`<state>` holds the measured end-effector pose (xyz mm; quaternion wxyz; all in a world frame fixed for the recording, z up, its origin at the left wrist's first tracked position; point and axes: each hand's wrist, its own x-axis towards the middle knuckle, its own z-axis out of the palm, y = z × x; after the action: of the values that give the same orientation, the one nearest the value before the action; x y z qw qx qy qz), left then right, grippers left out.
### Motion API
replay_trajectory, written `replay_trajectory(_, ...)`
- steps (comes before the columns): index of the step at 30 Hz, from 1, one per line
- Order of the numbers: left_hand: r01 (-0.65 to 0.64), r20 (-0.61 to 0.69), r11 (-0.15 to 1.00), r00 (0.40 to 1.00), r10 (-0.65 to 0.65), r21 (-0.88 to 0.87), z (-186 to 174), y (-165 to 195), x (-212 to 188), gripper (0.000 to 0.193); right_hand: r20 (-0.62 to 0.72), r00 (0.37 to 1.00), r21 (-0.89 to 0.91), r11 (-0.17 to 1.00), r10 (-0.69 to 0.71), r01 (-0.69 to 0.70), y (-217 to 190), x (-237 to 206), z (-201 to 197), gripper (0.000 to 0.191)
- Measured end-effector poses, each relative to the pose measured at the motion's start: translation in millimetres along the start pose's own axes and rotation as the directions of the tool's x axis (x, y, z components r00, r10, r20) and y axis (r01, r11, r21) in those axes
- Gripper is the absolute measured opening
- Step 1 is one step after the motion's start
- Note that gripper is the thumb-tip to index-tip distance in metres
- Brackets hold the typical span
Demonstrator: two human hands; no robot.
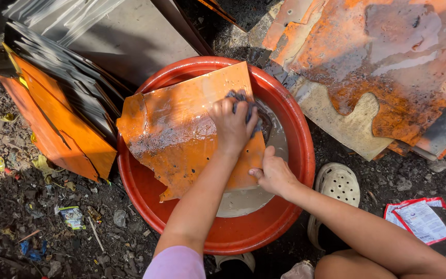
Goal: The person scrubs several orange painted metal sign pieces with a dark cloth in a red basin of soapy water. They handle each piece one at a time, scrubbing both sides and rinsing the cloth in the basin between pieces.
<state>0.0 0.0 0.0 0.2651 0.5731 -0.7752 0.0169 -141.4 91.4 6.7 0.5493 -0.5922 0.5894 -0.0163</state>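
Observation:
A wet orange sheet (181, 129) with broken edges lies tilted across a big red basin (305, 155) that holds murky grey water (243, 201). My left hand (231, 126) presses a dark scrubbing pad (238, 95) against the sheet's upper right part. My right hand (273, 173) grips the sheet's lower right edge, just above the water. The sheet's surface is stained with dark grime and shines with wetness.
A stack of orange and dark sheets (63, 119) leans at the left of the basin. More stained orange sheets (388, 62) lie piled at the upper right. A white perforated clog (336, 183) and a red-and-white wrapper (421, 219) lie on dark, littered ground.

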Motion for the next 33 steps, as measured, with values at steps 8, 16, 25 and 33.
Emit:
replay_trajectory(8,-0.172,0.138,0.983,0.974,0.180,-0.070,-37.4,3.4,-45.0,0.024,-0.027,0.999,0.010,0.999,-0.047,0.047,4.8,-4.1,8.3,0.054)
replay_trajectory(16,-0.014,-0.046,1.000,0.999,0.015,0.026,16.5,-45.3,100.0,0.023,-0.037,0.998,-0.003,0.999,-0.049,0.049,-12.5,-1.7,-4.1,0.054)
replay_trajectory(25,0.092,-0.155,0.993,0.985,-0.080,0.072,-5.9,-10.0,-18.7,0.024,-0.057,0.998,0.009,1.000,-0.018,0.018,6.1,2.0,-1.0,0.058)
replay_trajectory(33,0.307,-0.172,0.925,0.947,-0.272,0.224,-85.0,-171.2,-59.6,0.019,-0.102,0.989,-0.056,0.993,-0.110,0.105,12.4,11.5,7.1,0.059)
